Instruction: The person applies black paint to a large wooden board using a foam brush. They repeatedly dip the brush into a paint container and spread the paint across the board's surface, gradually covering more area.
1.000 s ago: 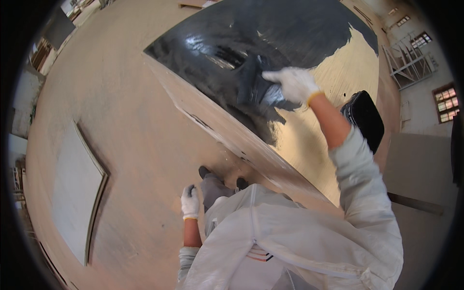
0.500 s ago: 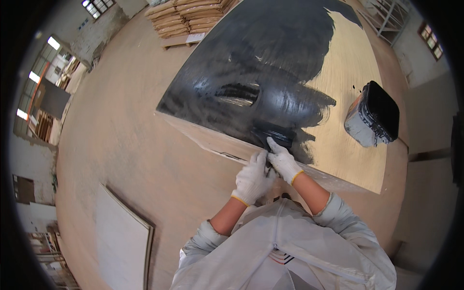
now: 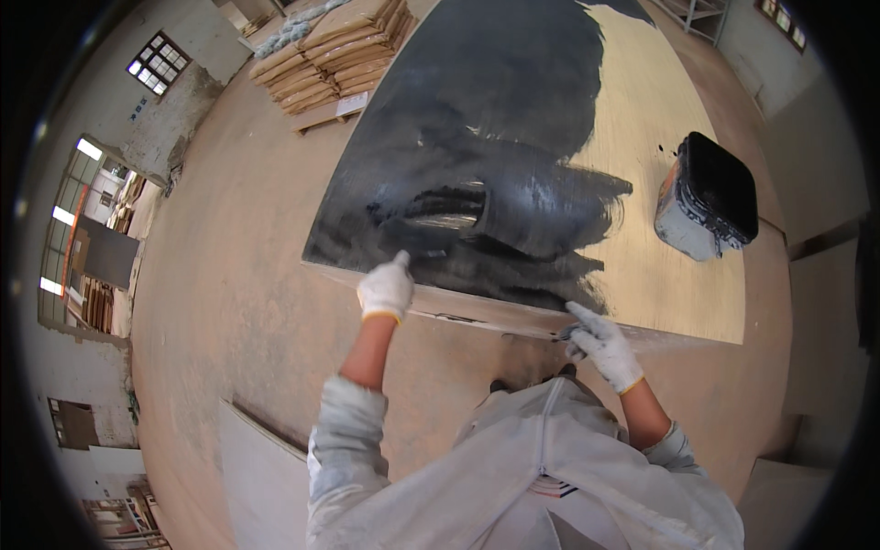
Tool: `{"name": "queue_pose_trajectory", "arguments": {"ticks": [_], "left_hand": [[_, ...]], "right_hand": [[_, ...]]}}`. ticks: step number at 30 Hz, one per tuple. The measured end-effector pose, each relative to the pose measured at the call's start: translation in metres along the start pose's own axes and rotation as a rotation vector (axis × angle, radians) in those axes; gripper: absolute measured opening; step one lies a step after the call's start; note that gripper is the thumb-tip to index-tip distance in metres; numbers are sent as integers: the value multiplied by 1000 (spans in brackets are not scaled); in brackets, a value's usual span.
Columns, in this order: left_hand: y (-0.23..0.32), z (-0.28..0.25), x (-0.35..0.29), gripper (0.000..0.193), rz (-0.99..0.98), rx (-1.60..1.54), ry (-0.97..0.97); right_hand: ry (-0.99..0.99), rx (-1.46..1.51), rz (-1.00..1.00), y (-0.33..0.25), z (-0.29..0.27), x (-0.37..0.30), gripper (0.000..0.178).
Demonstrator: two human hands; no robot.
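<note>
A large pale board point(image 3: 678, 284) stands before me, its left and middle part spread with wet black coating point(image 3: 513, 147). At the front left edge my left hand point(image 3: 387, 288), in a white knit glove, is closed with its thumb or a finger pointing forward. A dark, flat, coated shape point(image 3: 423, 246) lies just beyond its fingertips; what the hand grips blends into the black surface. Over the front edge farther right, my right hand point(image 3: 605, 350) has fingers curled about a small dark object point(image 3: 566, 334). One smeared finger points toward the coating.
A square tub point(image 3: 706, 202) smeared with black stands on the board's bare right part. Stacked brown sacks point(image 3: 339, 46) rest on a pallet at the far left. A grey panel point(image 3: 261, 486) lies on the floor at lower left. Metal framing point(image 3: 697, 18) stands at far right.
My hands, which were together at the front edge, have moved apart: left hand leftward, right hand rightward. The dark tool-like shape by them has left that spot. The view has shifted slightly.
</note>
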State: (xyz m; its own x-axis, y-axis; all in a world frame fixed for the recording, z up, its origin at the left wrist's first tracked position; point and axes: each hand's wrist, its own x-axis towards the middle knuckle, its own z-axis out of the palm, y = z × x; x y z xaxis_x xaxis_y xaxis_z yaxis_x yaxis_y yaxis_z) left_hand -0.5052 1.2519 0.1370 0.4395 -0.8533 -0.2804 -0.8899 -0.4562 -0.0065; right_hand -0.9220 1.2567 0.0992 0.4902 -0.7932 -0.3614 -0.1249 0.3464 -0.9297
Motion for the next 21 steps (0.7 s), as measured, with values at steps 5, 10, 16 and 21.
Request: {"name": "queue_pose_trajectory", "arguments": {"ticks": [5,10,16,21], "left_hand": [[47,-23,56,36,89,55,49],[42,-32,5,41,114,174,-122],[79,-33,30,37,47,120,-58],[75,-50,13,36,61,225,-162]], "right_hand": [[293,-33,-77,5,-41,0,49],[834,-674,-371,65,-160,-6,42],[1036,-1124,-194,72,-210,-12,42],[1123,-1233,-99,81,-224,-3,49]]}}
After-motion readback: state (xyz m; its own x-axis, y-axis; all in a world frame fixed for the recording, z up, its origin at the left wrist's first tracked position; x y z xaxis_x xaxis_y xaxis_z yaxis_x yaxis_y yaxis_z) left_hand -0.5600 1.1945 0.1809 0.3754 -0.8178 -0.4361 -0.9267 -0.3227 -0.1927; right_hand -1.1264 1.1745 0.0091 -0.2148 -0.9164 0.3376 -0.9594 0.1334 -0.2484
